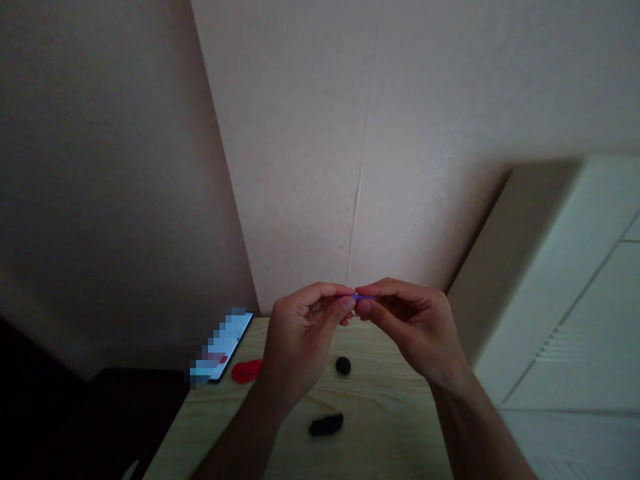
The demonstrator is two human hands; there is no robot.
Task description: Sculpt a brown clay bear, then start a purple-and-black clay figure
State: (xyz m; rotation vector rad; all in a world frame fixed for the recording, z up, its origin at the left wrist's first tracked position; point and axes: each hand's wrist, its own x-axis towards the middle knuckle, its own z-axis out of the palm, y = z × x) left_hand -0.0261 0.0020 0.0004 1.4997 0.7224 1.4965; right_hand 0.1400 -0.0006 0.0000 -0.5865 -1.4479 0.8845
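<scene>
Both hands are raised over the far part of the table, fingertips almost meeting. Pinched between them is a small, thin purple piece (366, 297), which looks like modelling clay; the fingers cover most of it. My left hand (301, 337) closes thumb and forefinger on its left end. On the other end, the thumb and forefinger of my right hand (424, 327) are pressed together. Below the hands lie a round black ball (343, 365) and a lumpy black roll (326, 425). A flat red piece (246, 371) is partly hidden behind my left hand.
A lit phone (227, 350) lies at the left edge of the light wooden table (385, 413). Walls (295, 167) rise behind and to the left. White furniture with a panelled front (565, 300) stands close on the right.
</scene>
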